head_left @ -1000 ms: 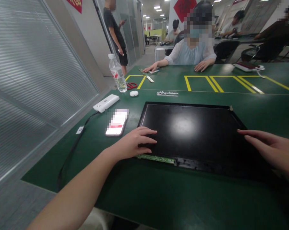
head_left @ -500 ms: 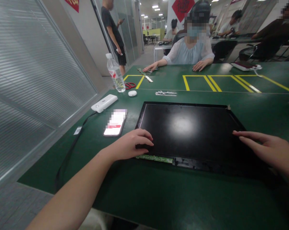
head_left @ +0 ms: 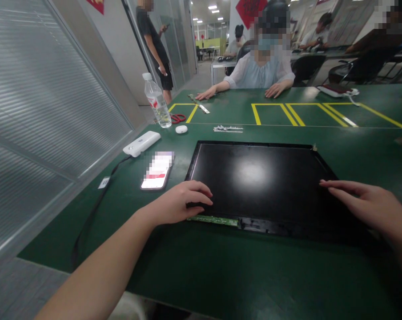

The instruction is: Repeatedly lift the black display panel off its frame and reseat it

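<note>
A black display panel (head_left: pixel 257 178) lies flat on the green table (head_left: pixel 221 275), with a green circuit strip (head_left: pixel 214 219) along its near edge. My left hand (head_left: pixel 177 205) sits on the panel's near left corner, fingers curled over the edge and thumb at the side. At the panel's right edge rests my right hand (head_left: pixel 367 204), its fingers stretched out flat and holding nothing.
Left of the panel lie a phone (head_left: pixel 157 171), a white box (head_left: pixel 141 143) with a black cable (head_left: pixel 87 222), a water bottle (head_left: pixel 157 103), red scissors (head_left: pixel 177 118), a white case (head_left: pixel 181 129) and small metal parts (head_left: pixel 227 129). A person (head_left: pixel 261 71) sits opposite, hands on the table.
My left hand's fingers have drawn back from flat on the panel and curled over its near left corner. My right hand has shifted slightly left along the right edge.
</note>
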Available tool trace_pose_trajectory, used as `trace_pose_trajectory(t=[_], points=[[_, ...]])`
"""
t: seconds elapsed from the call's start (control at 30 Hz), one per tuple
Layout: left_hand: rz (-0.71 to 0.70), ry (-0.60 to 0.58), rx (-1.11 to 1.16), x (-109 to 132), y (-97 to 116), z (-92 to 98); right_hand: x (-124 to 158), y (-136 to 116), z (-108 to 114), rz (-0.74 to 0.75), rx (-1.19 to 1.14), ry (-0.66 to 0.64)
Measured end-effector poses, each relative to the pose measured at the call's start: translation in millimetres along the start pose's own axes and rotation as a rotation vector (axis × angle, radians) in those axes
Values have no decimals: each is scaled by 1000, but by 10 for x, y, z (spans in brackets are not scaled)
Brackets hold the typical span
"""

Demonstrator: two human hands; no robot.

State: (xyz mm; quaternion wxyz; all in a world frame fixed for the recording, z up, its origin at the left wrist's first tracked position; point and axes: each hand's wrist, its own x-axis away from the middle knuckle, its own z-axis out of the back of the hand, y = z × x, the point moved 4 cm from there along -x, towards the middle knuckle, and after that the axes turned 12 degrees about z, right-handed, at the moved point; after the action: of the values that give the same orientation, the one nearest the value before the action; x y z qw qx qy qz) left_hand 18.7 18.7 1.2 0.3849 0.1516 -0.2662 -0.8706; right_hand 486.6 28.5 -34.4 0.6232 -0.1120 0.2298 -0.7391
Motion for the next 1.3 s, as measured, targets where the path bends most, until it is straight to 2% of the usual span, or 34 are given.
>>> trace_pose_trajectory(t=[0.23, 0.43, 0.5, 0.7, 0.9, 1.1, 1.3], points=[[87, 47, -6, -4, -65, 17, 62, -117, 49, -47, 4, -15], [373, 312, -150, -12, -279, 45, 112, -147, 191, -218, 1, 70], [461, 359, -189, -17, -375, 31, 100, -114, 218, -285, 2, 69], [653, 300, -295, -40, -579, -77, 29, -10, 180, -340, 1, 3], [674, 301, -285, -49, -609, -68, 12, -21, 168, -277, 6, 23], [624, 307, -244, -74, -582, -10, -3, -11, 139, -255, 82, -1], [602, 340, -50, -75, -653, 48, -12, 57, 116, -205, 104, -5]])
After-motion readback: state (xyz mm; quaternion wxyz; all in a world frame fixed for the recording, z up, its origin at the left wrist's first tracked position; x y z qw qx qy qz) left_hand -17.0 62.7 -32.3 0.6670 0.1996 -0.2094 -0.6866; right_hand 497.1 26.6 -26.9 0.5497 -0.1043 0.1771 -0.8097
